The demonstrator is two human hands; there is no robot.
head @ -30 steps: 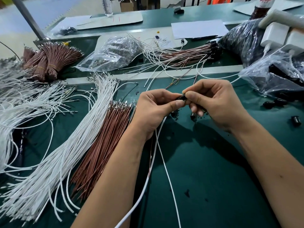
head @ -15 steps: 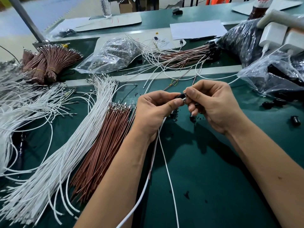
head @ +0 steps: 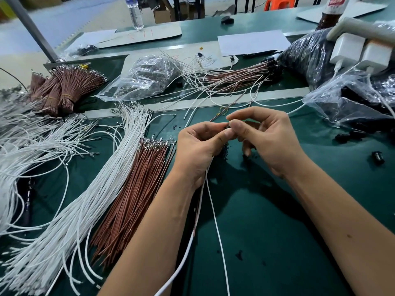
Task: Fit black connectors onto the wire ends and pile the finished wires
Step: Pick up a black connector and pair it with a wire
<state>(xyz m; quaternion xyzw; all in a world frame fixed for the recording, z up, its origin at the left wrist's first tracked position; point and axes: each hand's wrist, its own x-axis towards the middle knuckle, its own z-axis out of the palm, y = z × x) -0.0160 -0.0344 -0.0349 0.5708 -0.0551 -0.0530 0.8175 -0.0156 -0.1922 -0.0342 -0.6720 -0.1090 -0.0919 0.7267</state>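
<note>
Landmark: green worktop [head: 267, 242]; positions given relative to the two hands meeting above its middle.
Left hand [head: 198, 146]: fingers curled, thumb and forefinger pinching the wire ends; a white wire [head: 215, 223] and a brown wire [head: 197, 212] trail from under the palm toward the viewer.
Right hand [head: 269, 137]: thumb and forefinger pinched on a small black connector [head: 227, 125], other fingers loosely curled beneath.
Connector position: at the point where the two thumbs meet, held off the worktop; mostly hidden by fingertips.
Change over last second: both hands rose slightly and drew closer together; thumbs now overlap, and less of the connector shows than before.
Reading: likely the push-in stroke; cannot tell whether the wire end is fully seated.
Finished pile [head: 235, 77]: wires with black ends, well behind the hands.
Stock: loose white wires [head: 89, 189] and brown wires [head: 136, 193] left of the hands, bare metal tips, no connectors.
Spare connectors [head: 377, 155]: scattered right of the hands, near a clear bag [head: 350, 103].
Progress: much stock unfitted; task far from done.
</note>
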